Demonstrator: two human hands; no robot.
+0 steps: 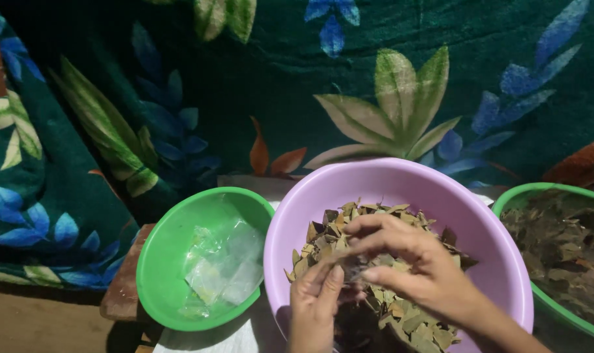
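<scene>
A pink plastic bowl in the middle holds a heap of dried, broken bay-like leaves. My left hand comes up from the bottom edge with its fingers pinched together over the leaves. My right hand reaches in from the lower right, its fingertips meeting the left hand's. Between them both hands grip a small clear pouch, which is hard to make out against the leaves.
A green bowl on the left holds several small clear plastic pouches. Another green bowl at the right edge holds darker dried leaves. A dark green blanket with a leaf print hangs behind. A brown floor shows lower left.
</scene>
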